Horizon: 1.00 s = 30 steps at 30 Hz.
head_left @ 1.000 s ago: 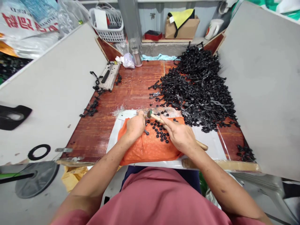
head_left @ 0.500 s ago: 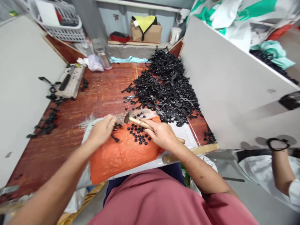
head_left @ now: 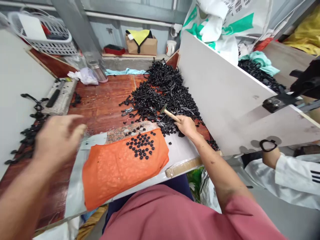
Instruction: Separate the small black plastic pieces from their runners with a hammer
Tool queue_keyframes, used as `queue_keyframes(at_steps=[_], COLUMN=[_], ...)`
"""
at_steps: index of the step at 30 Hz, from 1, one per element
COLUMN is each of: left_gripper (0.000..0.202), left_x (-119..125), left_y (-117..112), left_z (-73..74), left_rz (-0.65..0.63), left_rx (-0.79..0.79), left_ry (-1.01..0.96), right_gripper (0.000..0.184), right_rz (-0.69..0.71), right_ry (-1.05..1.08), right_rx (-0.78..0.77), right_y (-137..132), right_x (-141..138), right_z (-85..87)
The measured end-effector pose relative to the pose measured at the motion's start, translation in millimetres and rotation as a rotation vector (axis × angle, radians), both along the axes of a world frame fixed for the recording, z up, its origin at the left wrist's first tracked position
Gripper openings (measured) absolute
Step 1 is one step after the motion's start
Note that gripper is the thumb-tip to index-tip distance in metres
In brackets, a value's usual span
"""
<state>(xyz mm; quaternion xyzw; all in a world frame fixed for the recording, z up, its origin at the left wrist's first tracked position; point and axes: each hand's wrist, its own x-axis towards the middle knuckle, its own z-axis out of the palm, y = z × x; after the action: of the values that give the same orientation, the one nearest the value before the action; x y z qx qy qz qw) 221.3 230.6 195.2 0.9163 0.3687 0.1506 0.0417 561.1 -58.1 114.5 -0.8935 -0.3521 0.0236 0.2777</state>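
My right hand is wrapped round the wooden handle of a small hammer, its metal head over the near edge of a big heap of small black parts. On the left, my left hand is somewhat blurred, with thumb and fingers apart and nothing seen in them. It hovers beside a row of black strap-like pieces. Between my hands an orange cloth covers a padded shape, and several round black pieces lie on its right half. A stone slab shows behind the cloth.
Grey partitions flank the reddish wooden table. A knife lies on a pale block at the left. At the back stand a glass bottle, a cardboard box and a mug. Another person's sleeve is at right.
My left hand has moved left off the cloth, and the black strap pieces beneath it are gone from there. My right hand has carried the hammer right, over the heap. The camera view has shifted.
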Motion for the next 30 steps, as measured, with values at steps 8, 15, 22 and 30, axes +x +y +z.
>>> queue_keyframes(at_steps=[8, 15, 22, 30], left_gripper=[0.032, 0.037, 0.031, 0.041], left_x=[47.0, 76.1, 75.6, 15.2], left_y=[-82.9, -123.9, -152.4, -123.3], left_z=[-48.6, -17.3, -39.6, -53.9], left_rz=[-0.425, -0.398, -0.374, -0.255], left_rx=[-0.345, -0.258, -0.616, -0.627], left_ry=[-0.126, -0.261, -0.194, -0.188], right_gripper=[0.02, 0.007, 0.033, 0.046], right_rz=[-0.092, 0.129, 0.412, 0.578], right_ry=[0.025, 0.089, -0.113, 0.356], right_rx=[0.334, 0.598, 0.566, 0.32], right_y=[9.7, -6.9, -17.5, -35.6], right_x=[2.0, -62.2, -148.2, -182.5], right_z=[15.7, 38.4, 30.1, 19.6])
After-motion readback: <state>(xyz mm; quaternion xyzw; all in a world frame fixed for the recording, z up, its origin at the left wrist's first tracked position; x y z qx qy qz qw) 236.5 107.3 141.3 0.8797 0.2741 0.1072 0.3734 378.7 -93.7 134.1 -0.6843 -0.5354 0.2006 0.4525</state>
